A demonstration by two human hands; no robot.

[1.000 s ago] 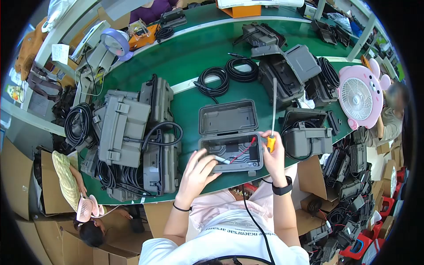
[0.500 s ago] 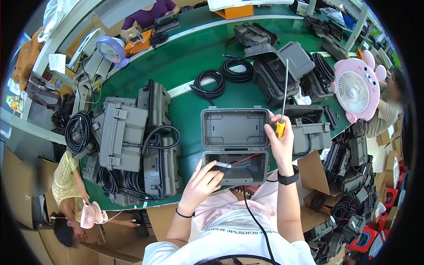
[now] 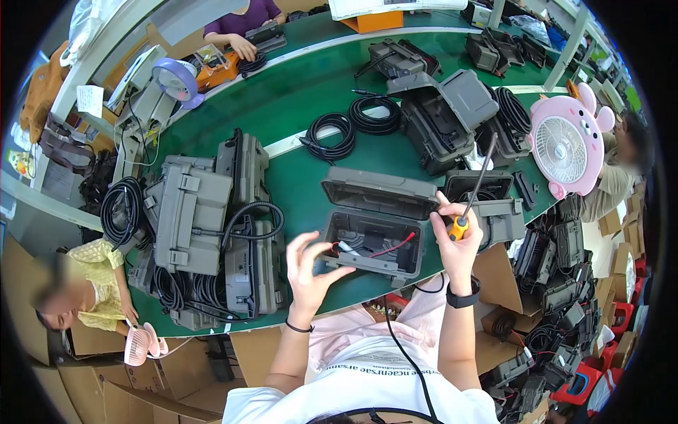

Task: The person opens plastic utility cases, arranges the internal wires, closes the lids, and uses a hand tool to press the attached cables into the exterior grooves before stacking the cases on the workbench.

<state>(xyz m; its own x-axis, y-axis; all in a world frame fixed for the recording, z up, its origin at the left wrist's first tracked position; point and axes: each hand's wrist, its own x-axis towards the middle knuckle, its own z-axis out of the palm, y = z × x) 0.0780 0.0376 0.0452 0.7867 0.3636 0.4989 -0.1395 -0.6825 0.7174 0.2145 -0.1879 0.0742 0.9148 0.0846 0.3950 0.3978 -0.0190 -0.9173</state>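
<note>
A grey plastic case (image 3: 381, 268) stands in front of me on the green table, its hinged lid (image 3: 381, 187) tilted partway up. Inside lie a red wire (image 3: 393, 245) and a white piece (image 3: 347, 248), perhaps a connector. My right hand (image 3: 459, 244) is closed around a screwdriver (image 3: 460, 227) with a yellow handle, its long shaft pointing up and away. Fingers of that hand also meet the lid's right corner. At the case's left side, my left hand (image 3: 308, 275) has its fingers spread and holds nothing. Whether its fingertips touch the case, I cannot tell.
Grey cases (image 3: 191, 212) with black cables are stacked to the left. Coiled cables (image 3: 330, 136) lie beyond the case; more open cases (image 3: 438, 120) and a pink fan (image 3: 565, 145) stand at right. Co-workers sit at the far side, the left and the right.
The lid has swung from wide open to partly raised. My left hand has come out of the case and spread its fingers. The screwdriver now leans right.
</note>
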